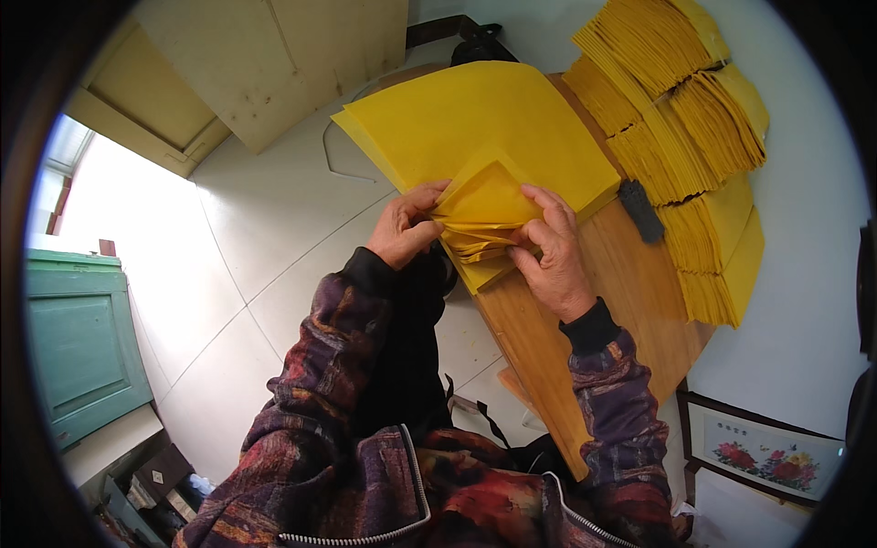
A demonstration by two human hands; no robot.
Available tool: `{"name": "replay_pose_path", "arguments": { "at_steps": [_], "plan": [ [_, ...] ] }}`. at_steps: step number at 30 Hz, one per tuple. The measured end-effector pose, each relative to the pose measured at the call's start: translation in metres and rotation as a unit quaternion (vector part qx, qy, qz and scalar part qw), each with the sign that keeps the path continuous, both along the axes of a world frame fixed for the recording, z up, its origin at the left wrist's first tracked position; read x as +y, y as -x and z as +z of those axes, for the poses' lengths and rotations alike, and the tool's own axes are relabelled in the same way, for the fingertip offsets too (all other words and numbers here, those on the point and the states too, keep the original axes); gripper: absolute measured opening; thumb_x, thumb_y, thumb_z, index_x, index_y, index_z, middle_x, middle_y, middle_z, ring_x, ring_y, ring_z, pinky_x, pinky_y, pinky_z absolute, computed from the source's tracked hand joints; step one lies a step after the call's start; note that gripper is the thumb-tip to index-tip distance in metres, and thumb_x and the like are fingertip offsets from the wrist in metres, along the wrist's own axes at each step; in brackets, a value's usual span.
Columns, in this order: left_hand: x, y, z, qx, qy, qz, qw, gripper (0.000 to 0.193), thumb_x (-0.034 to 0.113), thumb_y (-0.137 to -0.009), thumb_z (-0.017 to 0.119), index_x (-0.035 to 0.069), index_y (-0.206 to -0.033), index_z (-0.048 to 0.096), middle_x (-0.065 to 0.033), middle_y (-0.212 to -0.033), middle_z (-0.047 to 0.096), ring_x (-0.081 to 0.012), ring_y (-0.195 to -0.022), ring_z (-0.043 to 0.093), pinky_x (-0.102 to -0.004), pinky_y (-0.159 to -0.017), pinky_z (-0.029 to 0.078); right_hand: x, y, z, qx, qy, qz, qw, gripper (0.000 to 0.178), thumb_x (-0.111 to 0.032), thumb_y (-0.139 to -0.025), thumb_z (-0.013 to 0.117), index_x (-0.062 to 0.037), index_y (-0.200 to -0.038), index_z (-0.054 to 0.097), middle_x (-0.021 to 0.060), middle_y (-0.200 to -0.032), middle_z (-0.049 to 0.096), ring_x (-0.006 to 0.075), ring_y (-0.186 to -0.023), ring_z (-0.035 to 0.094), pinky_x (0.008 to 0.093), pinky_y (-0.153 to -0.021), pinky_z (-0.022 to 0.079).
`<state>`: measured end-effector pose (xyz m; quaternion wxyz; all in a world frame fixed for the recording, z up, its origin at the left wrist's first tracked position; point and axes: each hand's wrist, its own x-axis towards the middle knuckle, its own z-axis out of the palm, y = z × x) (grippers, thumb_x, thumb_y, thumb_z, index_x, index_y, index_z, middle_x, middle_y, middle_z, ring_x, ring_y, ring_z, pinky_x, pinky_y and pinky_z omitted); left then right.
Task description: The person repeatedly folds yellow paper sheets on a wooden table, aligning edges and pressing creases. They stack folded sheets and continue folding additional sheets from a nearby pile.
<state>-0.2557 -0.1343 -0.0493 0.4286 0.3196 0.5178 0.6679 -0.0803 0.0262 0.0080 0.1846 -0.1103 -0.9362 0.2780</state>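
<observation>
Between my two hands is a partly folded sheet of yellow paper [494, 196], its near part gathered into several pleats and its far corner standing up in a point. My left hand [407, 225] pinches the left end of the pleats, thumb on top. On the right side my right hand [552, 247] grips the other end between thumb and fingers. Under and beyond the folded sheet lies a thick stack of flat yellow paper [484, 114] on the wooden table [557, 338]. The undersides of the pleats are hidden.
Bundles of folded yellow paper [685, 137] are piled along the table's far right edge by the wall. A dark grey cloth-like piece [642, 212] lies beside the stack. A green cabinet [82, 338] stands at the left, a framed flower picture [763, 452] at the lower right.
</observation>
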Motion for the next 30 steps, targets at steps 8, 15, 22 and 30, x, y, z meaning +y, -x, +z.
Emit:
{"name": "replay_pose_path", "arguments": {
  "at_steps": [8,15,22,30],
  "plan": [
    [0.012,-0.009,-0.016,0.064,-0.049,0.053,0.995,0.038,0.006,-0.08,0.057,-0.001,-0.116,0.062,-0.0064,-0.127,0.054,-0.01,-0.087,0.056,-0.02,-0.064,0.044,0.0,-0.002,0.0,-0.005,-0.01,0.004,1.0,0.018,0.003,-0.071,0.07,-0.0031,-0.08,0.055,0.0135,-0.138,0.045,0.0337,-0.127,0.039,0.0397,-0.102,0.036],
    [0.016,-0.011,-0.022,0.08,0.004,0.101,0.992,0.029,0.01,-0.091,0.062,-0.004,-0.116,0.06,-0.0081,-0.108,0.063,-0.0148,-0.101,0.058,-0.0271,-0.089,0.044,-0.008,-0.006,-0.005,0.071,-0.095,-0.033,0.992,0.044,0.001,-0.068,0.075,-0.0089,-0.107,0.056,0.0149,-0.139,0.038,0.0369,-0.126,0.038,0.0434,-0.103,0.038],
    [0.017,-0.013,-0.024,0.074,-0.001,0.109,0.991,0.028,0.01,-0.091,0.062,-0.004,-0.115,0.061,-0.0074,-0.104,0.064,-0.0145,-0.097,0.059,-0.027,-0.088,0.045,-0.008,-0.007,-0.009,0.092,-0.148,-0.021,0.984,0.033,0.002,-0.068,0.074,-0.0084,-0.097,0.061,0.0143,-0.14,0.04,0.0365,-0.129,0.037,0.0423,-0.104,0.037],
    [0.017,-0.009,-0.029,0.104,-0.035,0.093,0.99,0.032,0.013,-0.092,0.062,-0.003,-0.119,0.059,-0.0061,-0.11,0.062,-0.0117,-0.093,0.058,-0.0238,-0.08,0.046,-0.006,-0.004,-0.004,0.028,-0.055,0.005,0.998,0.017,0.004,-0.07,0.07,-0.0067,-0.079,0.062,0.0121,-0.139,0.045,0.0365,-0.131,0.035,0.0418,-0.106,0.033]
  ]
}}
